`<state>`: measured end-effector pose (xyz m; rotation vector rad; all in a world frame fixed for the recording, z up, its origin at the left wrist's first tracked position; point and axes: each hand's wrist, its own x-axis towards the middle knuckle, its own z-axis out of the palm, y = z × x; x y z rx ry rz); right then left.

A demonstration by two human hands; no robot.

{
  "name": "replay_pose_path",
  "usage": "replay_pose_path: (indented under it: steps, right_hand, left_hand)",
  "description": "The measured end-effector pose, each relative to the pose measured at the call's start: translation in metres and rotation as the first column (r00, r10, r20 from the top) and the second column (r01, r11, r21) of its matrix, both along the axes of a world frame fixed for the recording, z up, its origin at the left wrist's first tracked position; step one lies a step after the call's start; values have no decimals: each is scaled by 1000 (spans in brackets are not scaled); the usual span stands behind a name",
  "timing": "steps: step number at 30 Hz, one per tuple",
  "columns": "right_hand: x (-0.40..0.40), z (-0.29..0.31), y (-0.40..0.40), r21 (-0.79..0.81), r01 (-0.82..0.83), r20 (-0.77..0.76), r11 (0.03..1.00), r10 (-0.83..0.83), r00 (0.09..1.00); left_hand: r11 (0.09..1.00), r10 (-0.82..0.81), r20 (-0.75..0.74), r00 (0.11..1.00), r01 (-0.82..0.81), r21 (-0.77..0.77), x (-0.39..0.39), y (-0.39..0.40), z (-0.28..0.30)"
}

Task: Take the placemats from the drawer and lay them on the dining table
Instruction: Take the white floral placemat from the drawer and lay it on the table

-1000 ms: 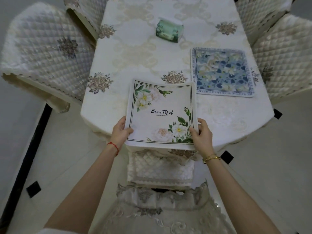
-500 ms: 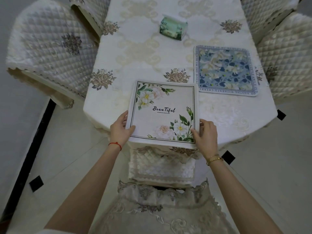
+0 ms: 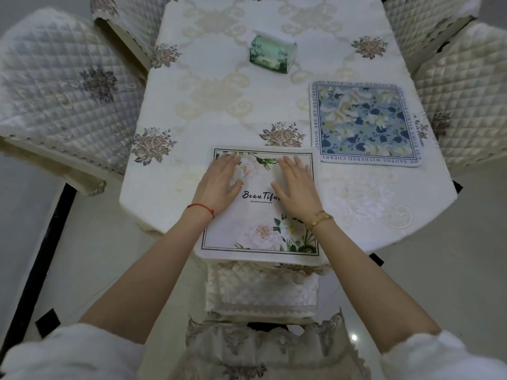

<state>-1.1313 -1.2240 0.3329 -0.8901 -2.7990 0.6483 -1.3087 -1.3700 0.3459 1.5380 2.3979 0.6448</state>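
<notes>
White floral placemat (image 3: pixel 260 215) flat on surface (image 3: pixel 170 187), under straight spread fingers of left hand (image 3: pixel 219 185), right hand (image 3: pixel 295 187).

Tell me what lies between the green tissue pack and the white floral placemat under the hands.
Only bare cream embroidered tablecloth lies between green tissue pack and white floral placemat, in the head view.

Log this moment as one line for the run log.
white mat on table, near edge | left hand flat on it | right hand flat on it | blue mat laid at right
</notes>
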Motion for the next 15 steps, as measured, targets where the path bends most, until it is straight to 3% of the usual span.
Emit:
replay_pose_path:
  steps: [7,15]
  right_hand:
    - [-36,-18,15,41,-67,160,997,60,985]
    - [-6,-20,24,64,-11,202,998,-2,979]
  left_hand:
    - [981,-24,-52,998,14,-194,-14,29,-30]
    - [972,-27,-80,996,8,-233,-20,12,-32]
